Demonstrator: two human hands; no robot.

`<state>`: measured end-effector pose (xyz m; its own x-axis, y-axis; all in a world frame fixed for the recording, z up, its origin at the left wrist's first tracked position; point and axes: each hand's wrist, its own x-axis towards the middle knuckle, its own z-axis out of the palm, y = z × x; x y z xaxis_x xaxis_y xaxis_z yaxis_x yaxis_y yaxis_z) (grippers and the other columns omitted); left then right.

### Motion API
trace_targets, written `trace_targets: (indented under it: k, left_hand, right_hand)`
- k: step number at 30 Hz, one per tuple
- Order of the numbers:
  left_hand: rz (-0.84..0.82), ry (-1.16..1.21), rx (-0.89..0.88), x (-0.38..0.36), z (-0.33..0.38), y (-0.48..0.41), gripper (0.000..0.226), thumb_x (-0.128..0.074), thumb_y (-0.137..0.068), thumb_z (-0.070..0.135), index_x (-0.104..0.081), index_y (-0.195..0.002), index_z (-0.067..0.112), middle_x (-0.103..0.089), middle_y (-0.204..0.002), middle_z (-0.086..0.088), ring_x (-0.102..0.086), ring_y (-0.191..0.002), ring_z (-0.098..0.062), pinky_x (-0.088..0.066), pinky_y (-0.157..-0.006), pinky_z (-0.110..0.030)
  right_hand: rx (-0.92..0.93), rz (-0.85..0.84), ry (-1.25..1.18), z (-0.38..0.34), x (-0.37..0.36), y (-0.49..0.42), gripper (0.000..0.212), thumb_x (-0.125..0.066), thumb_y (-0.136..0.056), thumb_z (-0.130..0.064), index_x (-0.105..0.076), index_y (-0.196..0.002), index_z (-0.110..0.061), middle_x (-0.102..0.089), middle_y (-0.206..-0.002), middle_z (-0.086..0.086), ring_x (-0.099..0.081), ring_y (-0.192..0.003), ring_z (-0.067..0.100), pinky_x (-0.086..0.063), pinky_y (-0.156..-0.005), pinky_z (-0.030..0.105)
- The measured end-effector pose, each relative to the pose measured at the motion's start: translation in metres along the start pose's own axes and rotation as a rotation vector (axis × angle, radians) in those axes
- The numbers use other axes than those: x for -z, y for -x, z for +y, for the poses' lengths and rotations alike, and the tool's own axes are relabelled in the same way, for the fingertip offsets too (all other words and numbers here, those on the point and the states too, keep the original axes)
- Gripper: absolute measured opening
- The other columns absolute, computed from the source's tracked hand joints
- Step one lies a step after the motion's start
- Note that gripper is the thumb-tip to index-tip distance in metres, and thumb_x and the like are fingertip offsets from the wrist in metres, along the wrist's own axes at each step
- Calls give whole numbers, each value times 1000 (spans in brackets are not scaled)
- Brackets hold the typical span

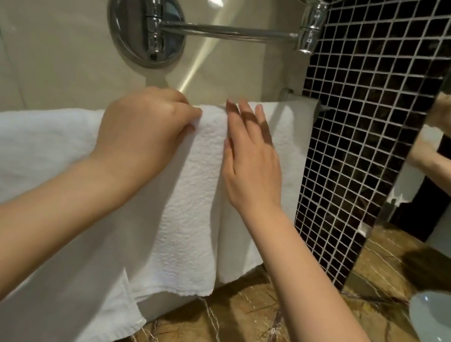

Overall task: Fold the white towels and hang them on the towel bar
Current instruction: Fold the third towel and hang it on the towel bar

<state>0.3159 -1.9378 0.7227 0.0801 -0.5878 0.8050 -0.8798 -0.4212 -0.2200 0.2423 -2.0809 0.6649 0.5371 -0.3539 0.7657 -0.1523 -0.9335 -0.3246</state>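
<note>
Pinched in the curled fingers of the left hand (145, 127) is the top fold of the textured towel (193, 195), just where it is draped over the towel bar (322, 108). The right hand (250, 157) is laid flat, fingers straight and close together, with nothing held. Its fingertips reach the bar's top line, and its palm is pressed along the seam where the textured towel meets the smooth towel (284, 133).

The smooth towel is hung nearest the bar's visible chrome end. The textured towel is hung just beside it, farther from that end, with its side edge slightly overlapping. A large towel (21, 154) is draped farthest from that end, partly hidden by the left forearm. Most of the bar is covered by cloth. Above the bar a chrome wall mount (146, 21) is fixed, below it a brown marble counter (220, 337) is seen, and past its end dark mosaic tile (359, 133).

The step in hand is judged to be squaring the textured towel on the bar. It is best done with the fold kept pinned at the bar while the front is smoothed downward by the flat palm, so that the side edges are brought parallel and the hems level. Sideways tugging is best avoided, since the neighbouring towel could be dragged askew.
</note>
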Motion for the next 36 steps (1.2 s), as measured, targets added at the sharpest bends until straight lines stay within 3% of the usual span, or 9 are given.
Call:
trace_targets:
  k: [7, 13, 21, 26, 31, 36]
  left_hand:
    - [-34, -21, 26, 7, -3, 3, 13, -60, -86, 19, -68, -93, 12, -65, -93, -9, -57, -87, -35, -43, -57, -39]
    - [26, -77, 51, 41, -17, 33, 18, -57, -82, 26, -67, -84, 12, -66, -88, -10, -59, -81, -36, -48, -54, -41]
    - [-2, -114, 97, 40, -20, 40, 9, -63, -82, 6, -70, -87, 5, -68, -90, -14, -61, -81, -37, -48, -54, -45]
    - [29, -100, 106, 66, -29, 65, 22, -58, -86, 15, -69, -103, 6, -68, -100, -14, -62, -86, -37, -51, -64, -44]
    - [59, -226, 200, 111, -65, 115, 25, -53, -90, 20, -68, -106, 7, -66, -103, -16, -59, -90, -38, -47, -74, -47]
    - [-28, -262, 204, 124, -81, 129, 25, -53, -89, 17, -71, -104, 7, -67, -104, -17, -60, -89, -38, -50, -68, -46]
  right_hand:
    - [-25, 1, 5, -7, 2, 0, 50, -34, -100, -20, -26, -149, -22, -24, -157, -1, -11, -147, 20, -25, -115, 44]
    - [202, -14, -17, -35, 1, 12, 50, -34, -100, -22, -28, -150, -20, -31, -155, 3, -20, -145, 22, -11, -118, 39]
    - [204, -23, 109, -36, -1, 10, 49, -35, -100, -23, -30, -148, -20, -35, -153, 3, -25, -144, 21, -12, -117, 41]
    - [151, -51, 75, -52, 3, 16, 53, -33, -98, -28, -26, -150, -19, -29, -156, 3, -18, -146, 21, -8, -118, 41]
    - [326, -108, 2, -106, -1, 32, 55, -32, -97, -31, -25, -150, -22, -31, -155, 3, -22, -145, 21, -12, -118, 45]
    - [384, -154, 23, -146, -13, 38, 54, -39, -97, -30, -27, -149, -21, -30, -155, 4, -21, -145, 28, -16, -117, 49]
